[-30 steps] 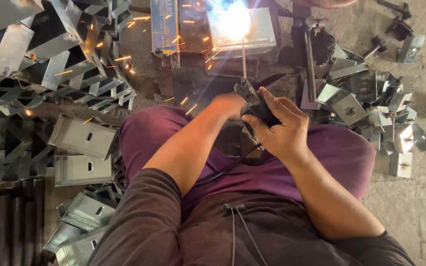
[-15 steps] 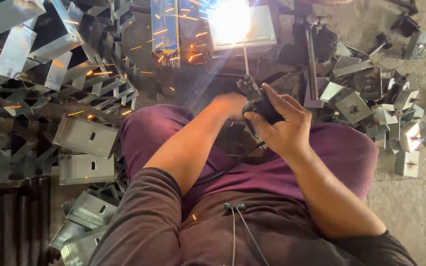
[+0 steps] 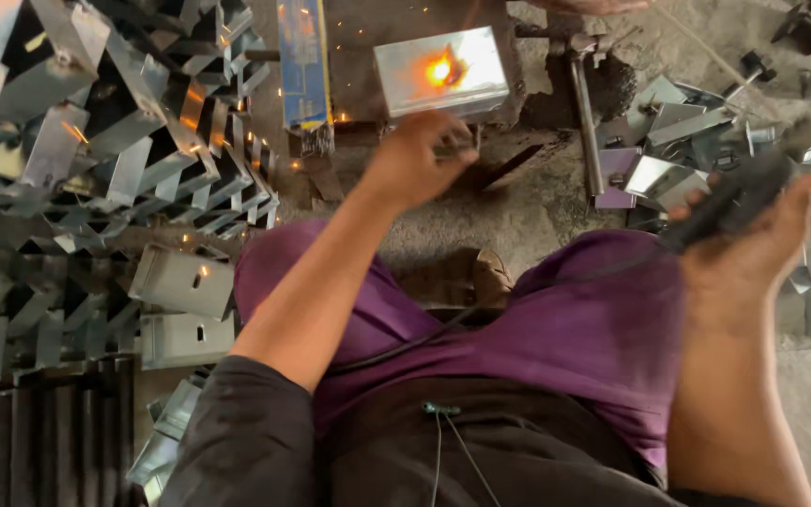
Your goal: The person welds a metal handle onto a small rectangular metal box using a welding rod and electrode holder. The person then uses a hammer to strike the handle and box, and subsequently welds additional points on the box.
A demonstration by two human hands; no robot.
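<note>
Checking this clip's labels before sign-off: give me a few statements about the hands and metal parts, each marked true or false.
1. The right hand holds a dark welding electrode holder. True.
2. The left hand reaches toward the metal box with the glowing spot. True.
3. The glowing spot is on a bracket in the left pile. False: it is on the metal box ahead of the knees.
4. Both hands grip the dark tool together. False: only the right hand holds it; the left hand is apart, near the box.
5. Folded metal brackets are piled at the left. True.

Two hands (image 3: 415,160), one glowing box (image 3: 440,72)
</note>
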